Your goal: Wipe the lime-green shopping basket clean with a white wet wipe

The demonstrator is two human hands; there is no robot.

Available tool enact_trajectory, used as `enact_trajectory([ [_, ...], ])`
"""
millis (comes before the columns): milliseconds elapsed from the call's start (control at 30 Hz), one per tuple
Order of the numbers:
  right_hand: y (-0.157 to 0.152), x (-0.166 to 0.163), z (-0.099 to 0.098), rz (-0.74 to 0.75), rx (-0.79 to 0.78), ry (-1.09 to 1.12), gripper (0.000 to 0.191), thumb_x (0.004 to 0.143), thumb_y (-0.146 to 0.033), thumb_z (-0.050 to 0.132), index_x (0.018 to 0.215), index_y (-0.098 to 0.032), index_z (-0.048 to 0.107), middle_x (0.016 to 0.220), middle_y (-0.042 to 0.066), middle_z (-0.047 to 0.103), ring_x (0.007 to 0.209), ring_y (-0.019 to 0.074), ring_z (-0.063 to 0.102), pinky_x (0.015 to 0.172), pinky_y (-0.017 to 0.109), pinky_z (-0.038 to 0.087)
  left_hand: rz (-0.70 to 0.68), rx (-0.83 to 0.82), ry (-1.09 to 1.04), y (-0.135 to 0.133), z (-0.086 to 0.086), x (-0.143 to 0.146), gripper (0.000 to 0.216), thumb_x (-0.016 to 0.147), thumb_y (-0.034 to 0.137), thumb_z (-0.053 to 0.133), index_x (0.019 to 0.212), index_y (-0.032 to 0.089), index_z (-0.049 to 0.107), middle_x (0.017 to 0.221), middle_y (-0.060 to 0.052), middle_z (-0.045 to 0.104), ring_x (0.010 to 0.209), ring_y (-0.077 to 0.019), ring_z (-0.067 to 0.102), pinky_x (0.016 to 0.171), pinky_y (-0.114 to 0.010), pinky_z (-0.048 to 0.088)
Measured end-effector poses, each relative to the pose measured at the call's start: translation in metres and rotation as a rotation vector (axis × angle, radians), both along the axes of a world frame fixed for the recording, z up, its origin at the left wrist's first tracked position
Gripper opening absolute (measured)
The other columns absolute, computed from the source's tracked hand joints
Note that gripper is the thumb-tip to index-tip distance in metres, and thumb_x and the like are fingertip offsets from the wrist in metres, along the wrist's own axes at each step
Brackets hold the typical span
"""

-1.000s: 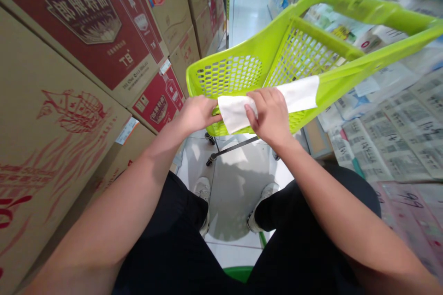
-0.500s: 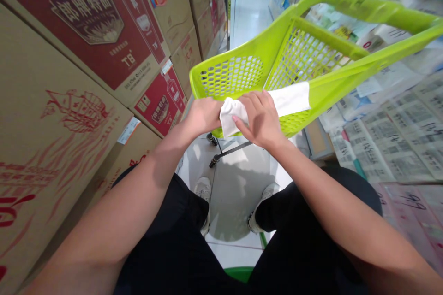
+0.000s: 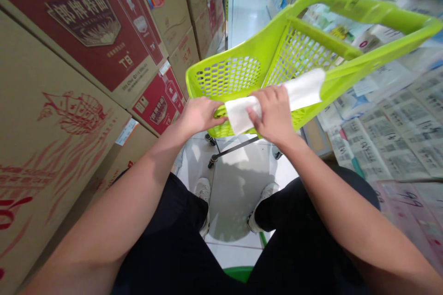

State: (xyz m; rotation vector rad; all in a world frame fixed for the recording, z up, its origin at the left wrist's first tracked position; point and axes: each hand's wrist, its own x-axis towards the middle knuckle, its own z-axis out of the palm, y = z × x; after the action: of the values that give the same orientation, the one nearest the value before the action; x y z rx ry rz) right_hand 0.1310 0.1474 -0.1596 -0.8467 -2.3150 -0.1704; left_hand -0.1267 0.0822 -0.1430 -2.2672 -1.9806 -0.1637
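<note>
A lime-green plastic shopping cart (image 3: 242, 46) stands tilted in front of me, its mesh basket empty. A white cloth (image 3: 301, 90) lies along the cart's near rim. My right hand (image 3: 273, 113) presses down on the cloth with its fingers curled over it. My left hand (image 3: 199, 115) grips the rim at the cart's left corner, touching the cloth's left end. My legs in black trousers and my two shoes show below.
Stacked cardboard cartons (image 3: 86, 55) with red printed labels wall in the left side. Newspaper-covered goods (image 3: 398, 133) fill the right side. The aisle's white tiled floor (image 3: 242, 14) runs ahead past the cart. The cart's black wheel frame (image 3: 228, 150) stands between my feet and the basket.
My right hand slid the cloth left along the rim, bunching it, then back right, so it lies stretched out again. My left hand stayed on the corner.
</note>
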Motion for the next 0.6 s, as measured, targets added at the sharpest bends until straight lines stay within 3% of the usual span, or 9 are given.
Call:
enact_trajectory([
  [67,-0.019,-0.014,0.001,0.114,-0.033,-0.042,0.059,0.110,-0.062,0.041,0.150,-0.022,0.059,0.148,0.017,0.065,0.142,0.0398,0.053,0.128,0.068,0.033,-0.007,-0.008,0.014,-0.001,0.002,-0.003,0.035,0.096,0.050,0.074,0.111,0.020,0.085,0.099,-0.013,0.085,0.095,-0.0358,0.081,0.070,-0.036,0.048],
  [133,-0.015,-0.013,0.007,0.134,-0.052,-0.067,0.058,0.111,-0.060,0.041,0.149,-0.022,0.061,0.146,0.017,0.067,0.139,0.0389,0.055,0.126,0.065,0.037,-0.012,-0.015,0.020,-0.001,0.003,-0.006,0.032,0.096,0.047,0.074,0.107,0.020,0.085,0.098,-0.013,0.085,0.094,-0.0355,0.081,0.068,-0.036,0.047],
  [267,0.032,0.021,0.018,-0.123,-0.029,0.003,0.054,0.114,-0.054,0.029,0.127,-0.024,0.072,0.120,0.017,0.071,0.128,0.0406,0.059,0.118,0.069,0.040,-0.013,-0.009,-0.026,-0.002,0.002,-0.012,0.036,0.100,0.054,0.070,0.105,0.021,0.084,0.090,-0.010,0.083,0.087,-0.0315,0.080,0.066,-0.034,0.045],
  [367,0.047,0.031,0.016,-0.258,0.018,0.073,0.052,0.114,-0.053,0.031,0.121,-0.023,0.073,0.120,0.018,0.069,0.131,0.0428,0.056,0.120,0.073,0.035,-0.018,0.000,-0.023,-0.002,0.001,-0.009,0.038,0.100,0.055,0.069,0.109,0.021,0.084,0.090,-0.010,0.083,0.088,-0.0314,0.080,0.066,-0.034,0.045],
  [433,0.034,0.020,0.009,-0.219,0.029,0.074,0.049,0.113,-0.055,0.036,0.125,-0.024,0.072,0.125,0.018,0.069,0.133,0.0425,0.055,0.123,0.075,0.032,-0.010,-0.001,-0.005,-0.001,0.001,-0.006,0.040,0.101,0.055,0.067,0.111,0.021,0.084,0.093,-0.010,0.084,0.090,-0.0328,0.080,0.067,-0.035,0.046],
  [600,-0.016,-0.023,-0.004,0.100,-0.021,0.012,0.052,0.110,-0.057,0.044,0.144,-0.021,0.062,0.142,0.018,0.067,0.141,0.0389,0.054,0.129,0.067,0.033,0.002,-0.028,0.061,-0.001,0.003,-0.004,0.032,0.096,0.045,0.071,0.107,0.018,0.085,0.100,-0.014,0.085,0.095,-0.0367,0.081,0.068,-0.037,0.047],
])
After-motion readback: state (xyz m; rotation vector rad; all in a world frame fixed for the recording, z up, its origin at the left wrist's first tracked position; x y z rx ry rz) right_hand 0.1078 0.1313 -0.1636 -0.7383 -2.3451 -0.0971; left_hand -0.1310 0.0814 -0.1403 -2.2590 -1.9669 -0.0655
